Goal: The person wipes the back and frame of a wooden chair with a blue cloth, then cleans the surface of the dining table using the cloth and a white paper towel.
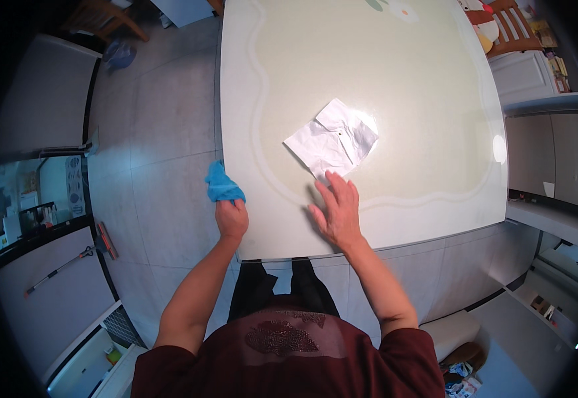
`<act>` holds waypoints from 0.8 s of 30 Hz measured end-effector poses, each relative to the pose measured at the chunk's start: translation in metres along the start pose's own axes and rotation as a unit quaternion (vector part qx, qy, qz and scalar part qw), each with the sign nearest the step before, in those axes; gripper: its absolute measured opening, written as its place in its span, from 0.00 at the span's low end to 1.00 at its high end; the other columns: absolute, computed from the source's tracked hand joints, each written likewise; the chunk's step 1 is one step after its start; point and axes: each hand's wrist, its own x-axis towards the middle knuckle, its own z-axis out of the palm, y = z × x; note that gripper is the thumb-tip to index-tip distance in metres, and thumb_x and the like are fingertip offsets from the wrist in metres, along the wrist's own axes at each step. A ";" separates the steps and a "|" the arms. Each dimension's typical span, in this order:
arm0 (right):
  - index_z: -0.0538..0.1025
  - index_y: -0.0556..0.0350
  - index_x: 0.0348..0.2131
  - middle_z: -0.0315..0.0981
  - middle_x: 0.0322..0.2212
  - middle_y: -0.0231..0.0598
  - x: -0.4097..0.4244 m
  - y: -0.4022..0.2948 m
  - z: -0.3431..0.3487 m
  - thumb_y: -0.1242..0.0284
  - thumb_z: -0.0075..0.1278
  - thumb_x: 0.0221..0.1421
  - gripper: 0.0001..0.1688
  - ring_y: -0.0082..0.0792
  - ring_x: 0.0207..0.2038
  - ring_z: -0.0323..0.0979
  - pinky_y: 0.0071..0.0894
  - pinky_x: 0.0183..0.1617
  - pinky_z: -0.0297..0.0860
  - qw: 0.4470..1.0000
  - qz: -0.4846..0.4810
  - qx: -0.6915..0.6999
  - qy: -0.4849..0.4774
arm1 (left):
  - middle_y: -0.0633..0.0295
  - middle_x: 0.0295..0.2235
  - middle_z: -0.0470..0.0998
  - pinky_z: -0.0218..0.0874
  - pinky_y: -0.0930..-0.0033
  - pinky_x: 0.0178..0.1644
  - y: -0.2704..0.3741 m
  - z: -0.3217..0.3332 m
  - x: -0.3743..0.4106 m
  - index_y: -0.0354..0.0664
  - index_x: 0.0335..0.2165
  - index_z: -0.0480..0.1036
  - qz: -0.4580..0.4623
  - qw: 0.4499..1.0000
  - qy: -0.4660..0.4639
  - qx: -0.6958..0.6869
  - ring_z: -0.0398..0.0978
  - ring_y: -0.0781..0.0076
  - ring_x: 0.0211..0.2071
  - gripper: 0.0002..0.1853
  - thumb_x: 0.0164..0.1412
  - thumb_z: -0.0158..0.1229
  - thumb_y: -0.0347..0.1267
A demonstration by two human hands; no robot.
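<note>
My left hand (232,219) grips a blue cloth (221,185) at the left edge of the table (289,224). The cloth is bunched up and overhangs that edge. On the tabletop lies a creased, partly folded white paper sheet (333,144) with a small dark speck near its middle. My right hand (339,211) is over the table with its fingers apart, holding nothing. Its fingertips are at the paper's near corner; whether they touch it I cannot tell.
A floor squeegee (105,241) leans by the left wall. Wooden chairs (512,30) stand at the far right and far left, the right one with a plush toy (483,25). A blue plastic bag (119,54) sits on the tiled floor (169,129).
</note>
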 end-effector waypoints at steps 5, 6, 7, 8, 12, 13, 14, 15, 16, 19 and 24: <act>0.72 0.52 0.46 0.60 0.54 0.43 -0.036 0.006 -0.002 0.68 0.58 0.45 0.26 0.45 0.55 0.60 0.52 0.59 0.52 1.000 0.024 0.015 0.003 | 0.42 0.35 0.73 0.62 0.50 0.41 0.006 -0.001 0.001 0.34 0.38 0.69 -0.020 1.000 0.000 -0.006 0.70 0.40 0.36 0.12 0.59 0.46 0.32; 0.72 0.53 0.46 0.61 0.53 0.42 -0.040 0.011 0.000 0.68 0.57 0.46 0.25 0.44 0.54 0.60 0.50 0.59 0.53 0.999 0.036 0.010 0.013 | 0.42 0.33 0.74 0.62 0.50 0.39 0.004 0.001 0.001 0.34 0.36 0.69 0.001 1.000 0.023 -0.004 0.70 0.41 0.34 0.11 0.59 0.46 0.32; 0.72 0.52 0.46 0.62 0.53 0.42 -0.039 0.009 0.000 0.68 0.57 0.46 0.25 0.43 0.54 0.60 0.49 0.59 0.53 0.999 0.037 -0.012 0.011 | 0.43 0.32 0.74 0.62 0.50 0.37 0.002 0.003 0.000 0.35 0.35 0.69 0.020 0.999 0.045 -0.003 0.71 0.41 0.33 0.11 0.60 0.46 0.33; 0.72 0.52 0.46 0.62 0.52 0.41 -0.038 0.007 0.000 0.68 0.57 0.47 0.25 0.43 0.54 0.60 0.48 0.59 0.53 0.999 0.037 -0.033 0.009 | 0.43 0.31 0.74 0.62 0.50 0.37 0.001 0.005 0.000 0.35 0.34 0.69 0.013 0.999 0.041 0.005 0.71 0.41 0.32 0.11 0.60 0.45 0.33; 0.72 0.51 0.46 0.63 0.52 0.40 -0.034 0.004 0.001 0.67 0.55 0.49 0.23 0.41 0.55 0.60 0.45 0.59 0.53 0.997 0.031 -0.071 0.009 | 0.41 0.30 0.74 0.61 0.47 0.35 -0.004 0.004 -0.001 0.34 0.32 0.69 -0.035 0.999 -0.013 0.005 0.70 0.39 0.31 0.13 0.59 0.46 0.35; 0.72 0.51 0.46 0.63 0.51 0.39 -0.033 0.006 0.002 0.67 0.55 0.49 0.23 0.41 0.55 0.60 0.45 0.59 0.53 0.997 0.030 -0.071 0.012 | 0.41 0.30 0.74 0.61 0.46 0.35 -0.005 0.003 -0.001 0.34 0.32 0.69 -0.050 0.998 -0.036 -0.002 0.70 0.38 0.31 0.13 0.59 0.46 0.35; 0.72 0.51 0.46 0.63 0.51 0.39 -0.033 0.007 0.003 0.67 0.55 0.49 0.23 0.41 0.54 0.60 0.45 0.59 0.53 0.997 0.026 -0.072 0.014 | 0.40 0.30 0.74 0.61 0.45 0.35 -0.007 0.001 -0.004 0.34 0.32 0.68 -0.063 0.997 -0.041 -0.013 0.70 0.37 0.31 0.13 0.59 0.46 0.35; 0.72 0.51 0.46 0.64 0.51 0.39 -0.032 0.008 0.004 0.67 0.55 0.49 0.23 0.41 0.54 0.60 0.45 0.58 0.53 0.997 0.022 -0.072 0.017 | 0.40 0.29 0.74 0.61 0.45 0.34 -0.007 -0.001 -0.010 0.34 0.32 0.68 -0.075 0.996 -0.045 -0.023 0.70 0.37 0.31 0.13 0.59 0.45 0.35; 0.72 0.51 0.46 0.64 0.51 0.39 -0.033 0.008 0.005 0.67 0.54 0.49 0.23 0.41 0.54 0.60 0.45 0.58 0.54 0.997 0.020 -0.074 0.020 | 0.40 0.29 0.73 0.60 0.45 0.34 -0.011 -0.003 -0.018 0.33 0.32 0.68 -0.086 0.994 -0.052 -0.034 0.70 0.37 0.30 0.14 0.59 0.45 0.35; 0.72 0.51 0.46 0.64 0.51 0.39 -0.034 0.005 0.008 0.67 0.54 0.49 0.23 0.41 0.54 0.61 0.44 0.58 0.54 0.996 0.012 -0.085 0.026 | 0.38 0.30 0.73 0.60 0.45 0.34 -0.024 -0.009 -0.047 0.33 0.33 0.68 -0.075 0.993 -0.056 -0.069 0.69 0.35 0.31 0.14 0.59 0.45 0.35; 0.72 0.51 0.44 0.65 0.50 0.39 -0.034 0.007 0.009 0.68 0.54 0.49 0.21 0.41 0.54 0.61 0.43 0.58 0.54 0.995 0.000 -0.096 0.039 | 0.37 0.32 0.73 0.61 0.46 0.37 -0.029 -0.018 -0.089 0.34 0.34 0.68 -0.089 0.988 -0.084 -0.091 0.69 0.35 0.33 0.13 0.59 0.45 0.35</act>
